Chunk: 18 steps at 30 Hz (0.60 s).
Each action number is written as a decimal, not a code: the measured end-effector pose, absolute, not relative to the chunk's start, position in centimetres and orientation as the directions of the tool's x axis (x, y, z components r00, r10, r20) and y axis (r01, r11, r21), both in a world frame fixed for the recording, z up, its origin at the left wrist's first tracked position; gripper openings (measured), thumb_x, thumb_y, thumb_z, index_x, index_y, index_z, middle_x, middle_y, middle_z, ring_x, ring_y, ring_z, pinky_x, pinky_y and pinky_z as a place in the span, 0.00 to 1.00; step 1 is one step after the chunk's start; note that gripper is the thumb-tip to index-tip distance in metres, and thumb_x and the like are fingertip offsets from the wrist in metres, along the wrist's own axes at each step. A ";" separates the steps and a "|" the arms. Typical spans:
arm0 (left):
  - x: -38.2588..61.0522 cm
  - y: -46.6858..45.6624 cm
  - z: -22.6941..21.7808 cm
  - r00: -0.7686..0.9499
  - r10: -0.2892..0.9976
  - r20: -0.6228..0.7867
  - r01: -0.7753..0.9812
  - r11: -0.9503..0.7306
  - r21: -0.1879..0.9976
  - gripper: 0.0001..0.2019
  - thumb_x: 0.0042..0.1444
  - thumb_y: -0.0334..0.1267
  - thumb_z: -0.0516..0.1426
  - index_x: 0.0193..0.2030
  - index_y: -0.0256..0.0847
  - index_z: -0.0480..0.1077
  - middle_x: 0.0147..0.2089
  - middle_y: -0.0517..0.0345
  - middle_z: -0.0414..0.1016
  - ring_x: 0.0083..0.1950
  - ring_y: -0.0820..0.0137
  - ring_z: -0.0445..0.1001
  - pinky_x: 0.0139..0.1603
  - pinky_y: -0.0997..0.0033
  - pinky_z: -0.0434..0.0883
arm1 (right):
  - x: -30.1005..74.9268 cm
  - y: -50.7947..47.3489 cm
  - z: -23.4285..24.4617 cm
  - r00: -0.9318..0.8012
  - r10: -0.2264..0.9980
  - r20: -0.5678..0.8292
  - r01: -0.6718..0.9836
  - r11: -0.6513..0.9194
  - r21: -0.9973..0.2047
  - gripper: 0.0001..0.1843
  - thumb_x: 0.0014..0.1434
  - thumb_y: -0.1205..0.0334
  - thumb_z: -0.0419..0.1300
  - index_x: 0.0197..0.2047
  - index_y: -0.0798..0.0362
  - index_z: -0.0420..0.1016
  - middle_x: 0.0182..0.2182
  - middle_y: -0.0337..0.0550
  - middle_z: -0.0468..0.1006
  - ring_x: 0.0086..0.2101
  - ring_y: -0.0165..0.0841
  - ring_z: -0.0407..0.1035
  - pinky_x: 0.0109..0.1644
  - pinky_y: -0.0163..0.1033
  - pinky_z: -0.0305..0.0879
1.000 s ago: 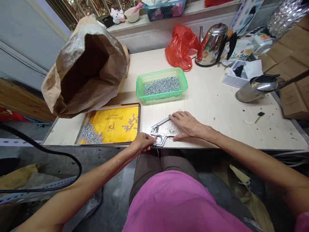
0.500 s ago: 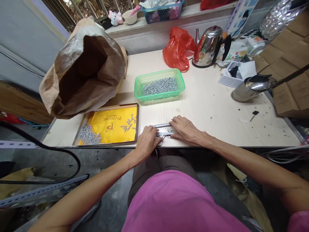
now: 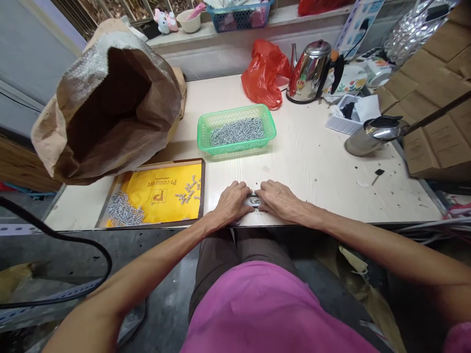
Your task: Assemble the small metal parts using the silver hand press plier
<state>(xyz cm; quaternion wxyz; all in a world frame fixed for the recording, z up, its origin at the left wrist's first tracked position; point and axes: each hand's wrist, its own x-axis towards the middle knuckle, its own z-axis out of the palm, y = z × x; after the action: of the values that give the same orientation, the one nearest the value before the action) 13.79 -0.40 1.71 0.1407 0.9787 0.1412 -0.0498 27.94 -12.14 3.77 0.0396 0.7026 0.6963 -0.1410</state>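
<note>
Green basket (image 3: 239,147) blocks ahead of left hand (image 3: 231,203); tabletop (image 3: 312,137) rightward is open.

At your nine o'clock, taking the middle of the view as the hub, the yellow sheet (image 3: 159,210) carries the brand "Pr.comfort" (image 3: 162,183) in dark letters, turned upside down to you, with a boxed letter "P" (image 3: 159,196) on your side of it (a smaller line by the brand is too fine to read). The round sticker (image 3: 300,84) on the steel kettle (image 3: 312,63) at one o'clock and the faint print on the brown cartons (image 3: 434,120) towards two o'clock give you nothing you can read for sure.
</note>
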 end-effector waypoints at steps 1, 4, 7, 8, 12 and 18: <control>13.7 -0.4 1.5 0.951 0.276 -0.137 0.304 -0.913 0.271 0.16 0.53 0.45 0.62 0.45 0.39 0.71 0.43 0.53 0.71 0.46 0.61 0.66 0.43 0.64 0.66 | 27.8 -12.1 3.6 -0.013 0.965 -0.262 0.989 -0.026 -0.143 0.11 0.62 0.60 0.57 0.45 0.57 0.73 0.41 0.51 0.73 0.43 0.39 0.66 0.42 0.40 0.58; 13.8 -0.4 1.1 0.943 0.307 -0.128 0.332 -0.899 0.287 0.12 0.54 0.45 0.61 0.42 0.41 0.73 0.41 0.54 0.72 0.46 0.62 0.66 0.40 0.65 0.66 | 27.6 -12.0 3.1 -0.021 0.963 -0.268 0.987 -0.023 -0.161 0.11 0.65 0.62 0.52 0.44 0.57 0.73 0.40 0.49 0.74 0.41 0.37 0.67 0.40 0.38 0.57; 14.0 -0.2 1.1 0.942 0.312 -0.122 0.334 -0.901 0.278 0.11 0.55 0.44 0.61 0.41 0.40 0.73 0.40 0.54 0.72 0.46 0.62 0.67 0.40 0.64 0.67 | 27.8 -12.0 2.8 -0.008 0.969 -0.248 0.986 -0.034 -0.164 0.12 0.66 0.62 0.51 0.43 0.56 0.74 0.39 0.49 0.74 0.41 0.37 0.67 0.40 0.38 0.56; 14.0 -0.2 1.2 0.942 0.314 -0.119 0.335 -0.903 0.269 0.12 0.55 0.44 0.61 0.41 0.40 0.73 0.40 0.54 0.72 0.46 0.61 0.67 0.41 0.64 0.67 | 28.0 -11.9 2.8 -0.005 0.973 -0.230 0.986 -0.034 -0.163 0.11 0.65 0.62 0.53 0.44 0.56 0.74 0.39 0.49 0.74 0.41 0.37 0.66 0.40 0.38 0.56; 12.9 -1.6 1.5 0.937 0.346 -0.055 0.348 -0.901 0.258 0.17 0.56 0.43 0.60 0.50 0.38 0.70 0.49 0.49 0.72 0.52 0.58 0.67 0.49 0.60 0.70 | 29.8 -11.6 2.7 -0.111 0.982 -0.151 0.972 0.075 -0.224 0.21 0.58 0.50 0.61 0.48 0.57 0.74 0.41 0.51 0.72 0.41 0.38 0.65 0.42 0.38 0.57; 10.3 -7.3 -0.1 0.933 0.319 0.166 0.254 -0.910 0.327 0.19 0.62 0.36 0.54 0.59 0.38 0.62 0.64 0.45 0.62 0.69 0.56 0.55 0.65 0.52 0.60 | 32.0 -10.3 1.2 -0.097 0.992 -0.080 0.945 0.067 -0.319 0.13 0.65 0.61 0.52 0.42 0.56 0.76 0.37 0.48 0.74 0.39 0.35 0.66 0.43 0.37 0.57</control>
<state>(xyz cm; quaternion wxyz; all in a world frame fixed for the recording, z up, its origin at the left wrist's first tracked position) 10.26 -7.30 -0.12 0.1518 0.9713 0.1475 0.1086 32.01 -10.26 1.24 -0.0798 0.6673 0.7259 -0.1465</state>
